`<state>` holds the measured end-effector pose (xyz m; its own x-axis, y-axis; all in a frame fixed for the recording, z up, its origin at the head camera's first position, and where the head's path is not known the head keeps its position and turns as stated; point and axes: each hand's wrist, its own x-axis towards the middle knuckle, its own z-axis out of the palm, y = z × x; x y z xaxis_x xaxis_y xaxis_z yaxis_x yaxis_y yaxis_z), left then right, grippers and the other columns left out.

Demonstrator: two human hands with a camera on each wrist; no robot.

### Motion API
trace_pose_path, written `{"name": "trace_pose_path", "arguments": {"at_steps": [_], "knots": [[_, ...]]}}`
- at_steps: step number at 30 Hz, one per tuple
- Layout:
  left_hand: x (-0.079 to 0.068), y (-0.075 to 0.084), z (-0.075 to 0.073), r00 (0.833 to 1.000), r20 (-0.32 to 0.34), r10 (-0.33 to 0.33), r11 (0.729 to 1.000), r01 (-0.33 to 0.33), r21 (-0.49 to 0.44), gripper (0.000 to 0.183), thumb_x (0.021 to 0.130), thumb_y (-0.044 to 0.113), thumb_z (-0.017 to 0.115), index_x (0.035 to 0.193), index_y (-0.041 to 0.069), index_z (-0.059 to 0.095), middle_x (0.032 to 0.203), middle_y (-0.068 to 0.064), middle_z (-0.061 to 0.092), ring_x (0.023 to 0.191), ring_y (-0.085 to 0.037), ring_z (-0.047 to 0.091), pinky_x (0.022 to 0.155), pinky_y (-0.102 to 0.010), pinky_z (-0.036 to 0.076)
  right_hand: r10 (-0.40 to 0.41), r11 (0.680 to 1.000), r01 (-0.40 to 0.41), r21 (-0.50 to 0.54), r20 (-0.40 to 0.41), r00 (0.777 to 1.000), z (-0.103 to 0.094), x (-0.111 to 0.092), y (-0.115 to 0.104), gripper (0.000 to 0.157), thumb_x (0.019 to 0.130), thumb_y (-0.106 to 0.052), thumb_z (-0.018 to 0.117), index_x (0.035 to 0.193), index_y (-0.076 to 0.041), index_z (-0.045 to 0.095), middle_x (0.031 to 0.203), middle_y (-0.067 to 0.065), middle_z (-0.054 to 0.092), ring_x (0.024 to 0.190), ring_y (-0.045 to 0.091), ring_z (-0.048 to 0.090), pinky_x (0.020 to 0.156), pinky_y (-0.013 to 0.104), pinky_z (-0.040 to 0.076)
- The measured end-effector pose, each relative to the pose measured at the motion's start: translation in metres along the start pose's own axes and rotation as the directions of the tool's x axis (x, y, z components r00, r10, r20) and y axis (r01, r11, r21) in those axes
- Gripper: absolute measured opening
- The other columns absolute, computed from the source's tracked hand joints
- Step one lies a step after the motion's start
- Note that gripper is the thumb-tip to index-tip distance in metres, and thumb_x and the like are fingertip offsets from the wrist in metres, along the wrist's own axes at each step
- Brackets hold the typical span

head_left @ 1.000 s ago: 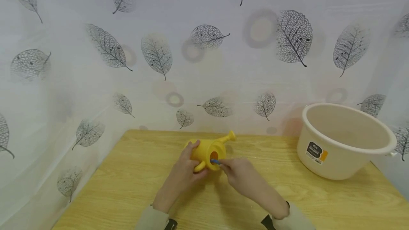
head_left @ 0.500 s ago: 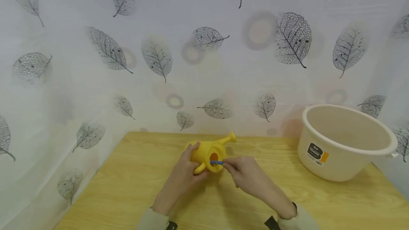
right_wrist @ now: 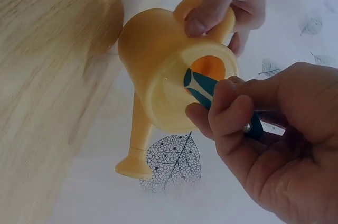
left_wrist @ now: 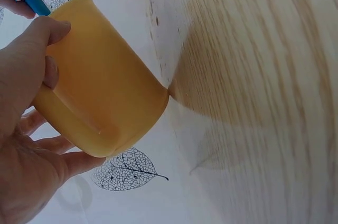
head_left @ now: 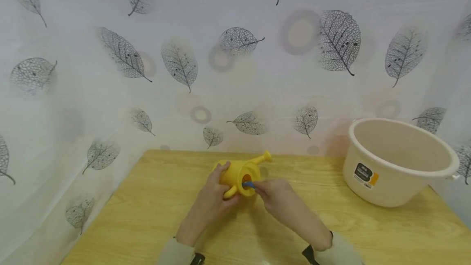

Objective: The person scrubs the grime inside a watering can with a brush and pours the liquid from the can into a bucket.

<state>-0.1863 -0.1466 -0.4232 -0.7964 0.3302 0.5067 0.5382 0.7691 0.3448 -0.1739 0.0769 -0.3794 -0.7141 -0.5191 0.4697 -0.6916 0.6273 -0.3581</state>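
The left hand [head_left: 210, 199] is holding the yellow watering can [head_left: 231, 174] in a curled grip, and the can is leaning over the wooden surface [head_left: 165, 199]. The right hand [head_left: 281, 199] is pinching a blue tool [right_wrist: 202, 89] at the can's opening [right_wrist: 211, 64]. A cream bucket [head_left: 397, 187] is standing rightward.

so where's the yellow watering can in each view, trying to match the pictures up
Head: the yellow watering can is at lower middle, spout towards the upper right.
Left wrist: the yellow watering can is left of centre.
Right wrist: the yellow watering can is in the upper middle, spout pointing down.
Shared landmark: the blue tool at its opening, held in the right hand.
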Motion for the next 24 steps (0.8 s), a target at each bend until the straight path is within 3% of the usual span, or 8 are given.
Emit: {"name": "trace_pose_path", "arguments": {"at_steps": [3, 6, 13, 16, 18, 21, 24], "knots": [[0.000, 0.000, 0.000, 1.000, 0.006, -0.002, 1.000, 0.002, -0.007, 0.032, 0.083, 0.027, 0.084, 0.061, 0.010, 0.068, 0.152, -0.023, 0.049, 0.143, -0.046, 0.045, 0.119, -0.049, 0.042, -0.110, 0.975, 0.095, -0.200, -0.064, 0.992, 0.006, -0.004, 0.001, 0.037, 0.081, 0.008, 0.076, 0.112, -0.012, 0.076, 0.077, 0.000, 0.067, 0.056, 0.006, 0.051, 0.049, 0.016, 0.047], [0.000, 0.000, 0.000, 1.000, 0.007, -0.003, 1.000, 0.004, -0.013, 0.032, 0.083, 0.026, 0.084, 0.062, 0.010, 0.068, 0.152, -0.023, 0.049, 0.143, -0.046, 0.045, 0.119, -0.050, 0.043, -0.181, 0.934, 0.138, -0.331, -0.102, 0.978, 0.010, -0.007, 0.001, 0.050, 0.069, 0.014, 0.081, 0.112, -0.010, 0.073, 0.089, 0.004, 0.069, 0.060, 0.012, 0.060, 0.051, 0.019, 0.053], [0.001, -0.001, -0.001, 1.000, -0.007, 0.016, 1.000, -0.016, -0.018, 0.030, 0.083, 0.023, 0.085, 0.062, 0.009, 0.068, 0.150, -0.023, 0.050, 0.142, -0.045, 0.047, 0.120, -0.050, 0.041, -0.198, 0.891, 0.143, -0.431, -0.085, 0.976, 0.012, -0.008, -0.001, 0.047, 0.066, 0.012, 0.083, 0.107, -0.007, 0.068, 0.083, 0.003, 0.058, 0.061, 0.010, 0.054, 0.049, 0.019, 0.050], [0.001, -0.002, -0.001, 1.000, -0.002, 0.022, 1.000, -0.022, -0.020, 0.030, 0.083, 0.024, 0.085, 0.062, 0.009, 0.068, 0.150, -0.021, 0.049, 0.142, -0.045, 0.047, 0.120, -0.050, 0.040, -0.182, 0.900, 0.138, -0.414, -0.070, 0.981, 0.012, -0.008, -0.002, 0.041, 0.072, 0.008, 0.084, 0.107, -0.007, 0.069, 0.080, 0.001, 0.058, 0.057, 0.007, 0.047, 0.047, 0.015, 0.045], [0.001, -0.002, -0.001, 1.000, 0.003, 0.021, 0.999, -0.021, -0.024, 0.030, 0.083, 0.024, 0.085, 0.063, 0.009, 0.069, 0.150, -0.022, 0.049, 0.143, -0.045, 0.046, 0.120, -0.050, 0.041, -0.152, 0.926, 0.123, -0.356, -0.053, 0.987, 0.010, -0.007, -0.003, 0.034, 0.078, 0.005, 0.082, 0.107, -0.007, 0.071, 0.076, 0.000, 0.059, 0.056, 0.005, 0.043, 0.047, 0.012, 0.041], [0.001, -0.002, -0.001, 1.000, 0.003, 0.017, 1.000, -0.017, -0.019, 0.030, 0.083, 0.025, 0.085, 0.064, 0.008, 0.069, 0.150, -0.022, 0.049, 0.143, -0.044, 0.046, 0.119, -0.049, 0.042, -0.083, 0.977, 0.076, -0.197, -0.030, 0.996, 0.007, -0.005, -0.005, 0.023, 0.087, 0.000, 0.076, 0.109, -0.006, 0.075, 0.070, -0.001, 0.061, 0.055, 0.001, 0.038, 0.047, 0.011, 0.037], [0.002, -0.002, -0.001, 1.000, -0.001, 0.017, 1.000, -0.017, -0.010, 0.030, 0.083, 0.025, 0.085, 0.063, 0.008, 0.069, 0.150, -0.023, 0.049, 0.142, -0.043, 0.047, 0.119, -0.048, 0.043, 0.011, 1.000, -0.012, -0.014, -0.028, 1.000, 0.001, -0.003, -0.006, 0.019, 0.092, -0.001, 0.070, 0.109, -0.004, 0.077, 0.063, -0.003, 0.058, 0.055, -0.002, 0.033, 0.047, 0.012, 0.035]]}}
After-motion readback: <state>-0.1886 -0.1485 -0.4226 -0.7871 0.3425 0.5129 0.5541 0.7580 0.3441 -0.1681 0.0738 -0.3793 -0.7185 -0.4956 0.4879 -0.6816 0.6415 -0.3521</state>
